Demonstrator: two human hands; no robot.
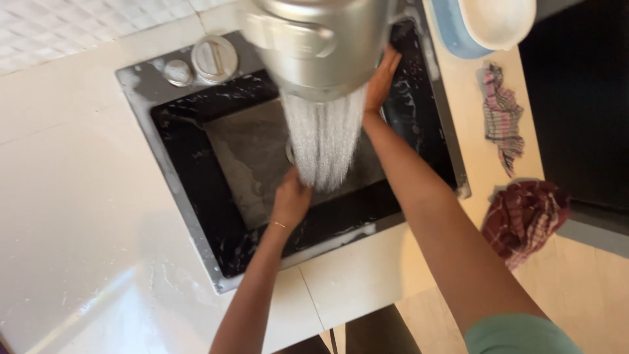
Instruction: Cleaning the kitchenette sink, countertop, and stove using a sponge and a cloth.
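Both hands work inside a black square sink [196, 170] sunk into a pale glossy tabletop [78, 216]. From the head view, the left hand [291, 200] reaches to the basin floor at about 6 o'clock of the water spray [324, 141], fingers curled under the stream; whether it grips anything I cannot tell. At 1 o'clock, the right hand [381, 82] lies flat and open against a metal pot [314, 42], seemingly steadying it as water pours out. Suds streak the sink walls. Two checked cloths, one pink [501, 115] and one dark red [524, 219], lie crumpled at 3 o'clock.
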